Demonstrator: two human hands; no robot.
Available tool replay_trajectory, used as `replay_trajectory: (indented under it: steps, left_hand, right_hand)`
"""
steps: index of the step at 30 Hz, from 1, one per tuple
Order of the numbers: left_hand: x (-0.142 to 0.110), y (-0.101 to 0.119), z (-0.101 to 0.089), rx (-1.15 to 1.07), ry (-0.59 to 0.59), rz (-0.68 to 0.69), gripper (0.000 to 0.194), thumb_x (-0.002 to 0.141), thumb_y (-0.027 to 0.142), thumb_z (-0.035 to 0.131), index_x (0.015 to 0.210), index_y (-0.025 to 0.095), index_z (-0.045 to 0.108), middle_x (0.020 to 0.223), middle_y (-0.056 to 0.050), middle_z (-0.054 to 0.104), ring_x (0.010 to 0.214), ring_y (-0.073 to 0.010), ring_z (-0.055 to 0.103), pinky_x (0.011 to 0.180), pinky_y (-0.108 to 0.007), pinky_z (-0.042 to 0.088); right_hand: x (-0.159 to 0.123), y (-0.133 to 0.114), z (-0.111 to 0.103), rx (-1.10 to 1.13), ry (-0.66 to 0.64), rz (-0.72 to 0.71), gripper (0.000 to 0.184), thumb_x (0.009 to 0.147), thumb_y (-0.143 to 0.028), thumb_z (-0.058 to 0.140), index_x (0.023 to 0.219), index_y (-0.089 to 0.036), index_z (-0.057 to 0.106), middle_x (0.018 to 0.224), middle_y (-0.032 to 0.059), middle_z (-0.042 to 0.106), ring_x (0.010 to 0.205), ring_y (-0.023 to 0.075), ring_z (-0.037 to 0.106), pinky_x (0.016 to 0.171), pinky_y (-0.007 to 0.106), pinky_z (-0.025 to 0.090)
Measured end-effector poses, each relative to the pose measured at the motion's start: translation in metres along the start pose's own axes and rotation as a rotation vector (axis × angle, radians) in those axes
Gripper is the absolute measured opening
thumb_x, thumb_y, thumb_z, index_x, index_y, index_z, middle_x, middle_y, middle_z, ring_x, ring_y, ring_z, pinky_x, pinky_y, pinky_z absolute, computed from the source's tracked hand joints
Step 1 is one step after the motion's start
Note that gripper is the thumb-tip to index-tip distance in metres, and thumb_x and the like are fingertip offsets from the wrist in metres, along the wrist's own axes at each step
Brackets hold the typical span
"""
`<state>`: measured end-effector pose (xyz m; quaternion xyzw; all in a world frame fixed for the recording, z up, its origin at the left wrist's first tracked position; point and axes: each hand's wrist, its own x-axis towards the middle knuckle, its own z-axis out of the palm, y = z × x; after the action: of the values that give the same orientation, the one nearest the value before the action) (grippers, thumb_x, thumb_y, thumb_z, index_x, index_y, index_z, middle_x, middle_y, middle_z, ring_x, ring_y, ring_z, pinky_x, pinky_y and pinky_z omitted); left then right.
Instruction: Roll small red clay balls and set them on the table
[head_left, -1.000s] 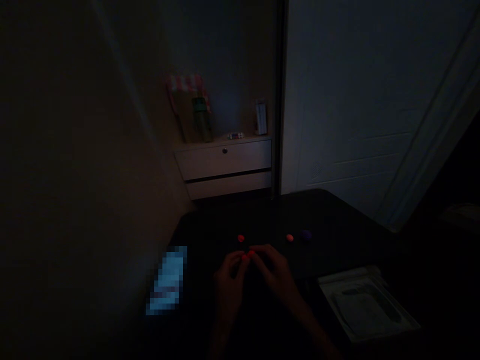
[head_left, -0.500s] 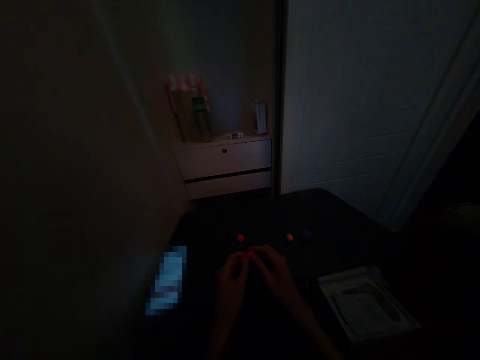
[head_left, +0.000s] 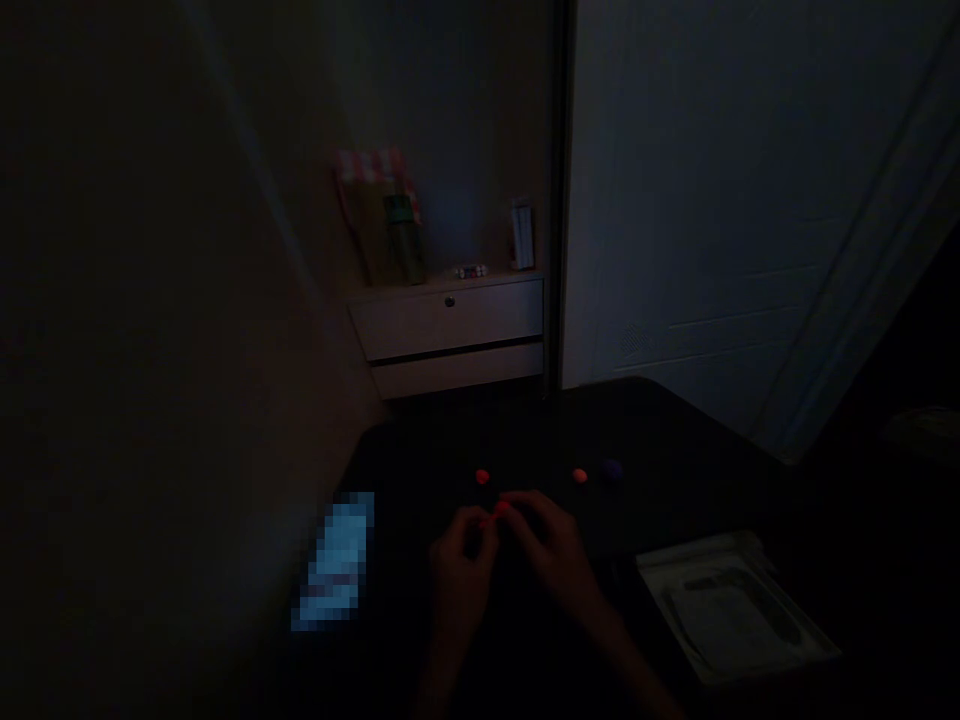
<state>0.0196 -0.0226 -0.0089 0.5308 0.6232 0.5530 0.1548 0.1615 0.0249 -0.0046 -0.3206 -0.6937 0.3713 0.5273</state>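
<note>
Both bare hands close on one small, glowing-red piece (head_left: 502, 509), soft-looking and irregular, perhaps modelling clay, though the dim light makes the material hard to judge. The right hand (head_left: 553, 545) pinches its rounded part between thumb and finger; the left hand (head_left: 463, 560) has thumb and fingertips drawn together in a narrow pinch on its thinner end.

Three more small lumps rest on the smooth, dark table (head_left: 660, 430) beyond the grip: one red lump (head_left: 482, 477) just past it and slightly left, one smooth orange oval (head_left: 580, 476) farther right, and one rounder purple ball (head_left: 612, 470) near the oval.

Right of the grip and nearer the wearer lies one flat, pale packet (head_left: 731, 610), seemingly plastic, with a rounded outline in it. Left of the grip is one slanted, pixelated bright-blue patch (head_left: 334, 562). Well beyond stand one green bottle (head_left: 406, 240) and two pale drawer fronts (head_left: 457, 320), the upper with one round lock.
</note>
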Motion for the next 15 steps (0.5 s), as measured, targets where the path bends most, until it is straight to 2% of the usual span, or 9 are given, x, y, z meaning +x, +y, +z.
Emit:
replay_trajectory:
  steps: [9, 15]
  left_hand:
    - [0.0011, -0.0022, 0.0014, -0.053, -0.005, -0.014, 0.023, 0.090, 0.042, 0.065, 0.099, 0.022, 0.074, 0.093, -0.006, 0.080, 0.086, -0.0230, 0.076, 0.077, -0.032, 0.059]
    - [0.0009, -0.0028, 0.0018, -0.031, -0.030, -0.020, 0.025, 0.091, 0.044, 0.063, 0.096, 0.022, 0.074, 0.092, -0.005, 0.080, 0.085, -0.0234, 0.076, 0.077, -0.033, 0.059]
  right_hand:
    - [0.0008, 0.0031, 0.0009, 0.002, 0.013, 0.033, 0.021, 0.100, -0.037, 0.064, 0.111, -0.023, 0.075, 0.110, 0.0066, 0.078, 0.103, 0.0253, 0.073, 0.093, 0.036, 0.055]
    - [-0.0002, 0.0077, 0.0014, 0.002, -0.019, 0.016, 0.021, 0.100, -0.036, 0.064, 0.112, -0.024, 0.075, 0.111, 0.0060, 0.078, 0.104, 0.0247, 0.073, 0.095, 0.036, 0.055]
